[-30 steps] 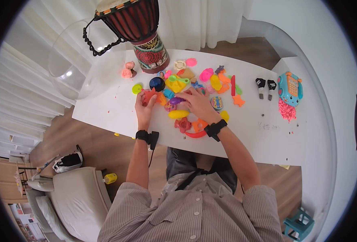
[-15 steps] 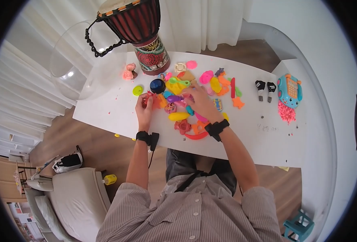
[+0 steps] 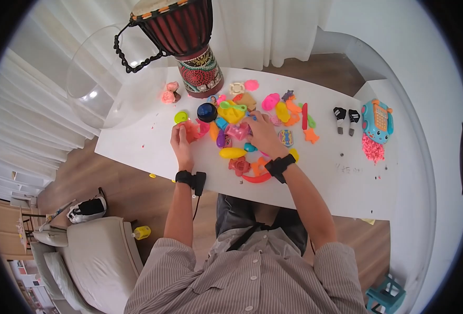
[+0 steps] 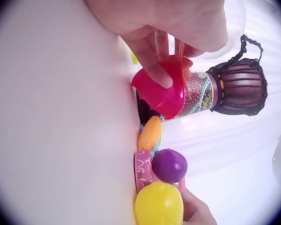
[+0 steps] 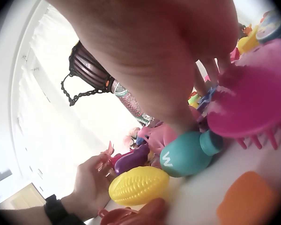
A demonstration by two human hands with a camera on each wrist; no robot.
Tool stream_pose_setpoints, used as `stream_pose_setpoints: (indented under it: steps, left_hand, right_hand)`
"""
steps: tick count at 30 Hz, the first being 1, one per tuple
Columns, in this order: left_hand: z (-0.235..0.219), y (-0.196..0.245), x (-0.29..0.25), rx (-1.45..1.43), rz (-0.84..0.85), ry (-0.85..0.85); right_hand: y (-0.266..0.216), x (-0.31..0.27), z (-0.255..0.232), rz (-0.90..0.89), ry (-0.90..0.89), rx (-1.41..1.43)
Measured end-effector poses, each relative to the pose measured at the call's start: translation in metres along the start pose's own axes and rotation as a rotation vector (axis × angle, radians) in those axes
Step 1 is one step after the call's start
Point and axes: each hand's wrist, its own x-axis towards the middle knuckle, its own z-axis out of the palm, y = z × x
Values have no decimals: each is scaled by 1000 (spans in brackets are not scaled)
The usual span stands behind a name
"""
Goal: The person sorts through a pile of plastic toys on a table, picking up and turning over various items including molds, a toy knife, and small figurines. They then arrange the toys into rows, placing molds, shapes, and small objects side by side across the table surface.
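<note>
My left hand (image 3: 181,145) pinches a magenta curved piece (image 4: 161,93) together with a translucent orange-red piece (image 3: 192,130), just above the table's left part. Over the middle of the toy pile is my right hand (image 3: 264,137), fingers extended downward and apart from the thumb, near a blue piece (image 5: 207,99) and a translucent pink toy (image 3: 237,131). Nothing gripped shows in it. Between the hands lie a purple eggplant toy (image 3: 221,138), a yellow corn toy (image 3: 232,153) and a teal bottle-shaped toy (image 5: 187,154).
Behind the pile stands a djembe drum (image 3: 200,73), with a dark blue round object (image 3: 207,112) in front. Pink flowers (image 3: 170,93) are at the back left. A toy phone (image 3: 377,121), pink bits (image 3: 372,149) and two black-and-white items (image 3: 339,119) lie on the right.
The purple eggplant toy has moved left and now lies lengthwise away from my right hand. A magenta piece shows at my left hand, which has shifted slightly left.
</note>
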Motion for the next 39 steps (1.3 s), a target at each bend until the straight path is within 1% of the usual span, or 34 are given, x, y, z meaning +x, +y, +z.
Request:
stream_pose_setpoints:
  steps: [2, 3, 5, 10, 12, 13, 15, 18, 19, 20, 21, 23, 25, 27, 28, 30, 32, 33, 35, 36, 38, 39]
  left_hand:
    - [1, 3, 0, 1, -5, -6]
    - [2, 4, 0, 3, -9, -11]
    - [1, 3, 1, 21, 5, -4]
    - [1, 2, 0, 38, 17, 17]
    - [-3, -6, 4, 5, -58, 15]
    - [-5, -12, 7, 5, -58, 17]
    - [-8, -27, 12, 109, 86, 33]
    - [-3, -17, 9, 124, 97, 36]
    - [-3, -17, 9, 123, 97, 37]
    - [-3, -17, 9, 126, 89, 53]
    - [-3, -17, 9, 130, 79, 69]
    - [1, -11, 7, 98, 83, 72]
    - [3, -7, 4, 67, 86, 76]
    - [2, -4, 2, -12, 3, 90]
    - [2, 0, 2, -12, 3, 90]
    - [3, 7, 0, -18, -57, 63]
    - [4, 8, 1, 0, -25, 48]
    - [4, 7, 1, 19, 7, 34]
    - [3, 4, 2, 4, 27, 20]
    - [2, 2, 3, -13, 50, 3]
    - [1, -2, 4, -33, 51, 4]
    - [0, -4, 5, -53, 53, -1]
  right_hand:
    - [3, 2, 1, -21, 10, 70]
    - [3, 2, 3, -21, 10, 69]
    - [-1, 3, 3, 32, -1, 47]
    - [-6, 4, -2, 31, 33, 106]
    - [-9, 6, -6, 36, 41, 136]
    - [-12, 7, -9, 62, 48, 172]
    - [-16, 8, -16, 91, 54, 207]
    - [-15, 7, -19, 82, 67, 272]
    - [-14, 7, -20, 82, 59, 332]
    - [-13, 7, -20, 82, 50, 393]
    - [-12, 6, -20, 82, 49, 392]
    - [-12, 3, -23, 138, 40, 381]
    - [-11, 2, -25, 136, 40, 381]
    - [-12, 2, -25, 133, 40, 382]
    - [-15, 2, -28, 136, 47, 349]
    - [-22, 2, -30, 139, 54, 316]
    - [-35, 4, -28, 76, 87, 164]
    - [-41, 4, -27, 75, 84, 164]
    - [-55, 6, -23, 7, 18, 114]
    - [-62, 7, -18, 4, 14, 115]
    - [-77, 10, -5, -139, -41, 250]
    - [-87, 11, 2, -140, -44, 250]
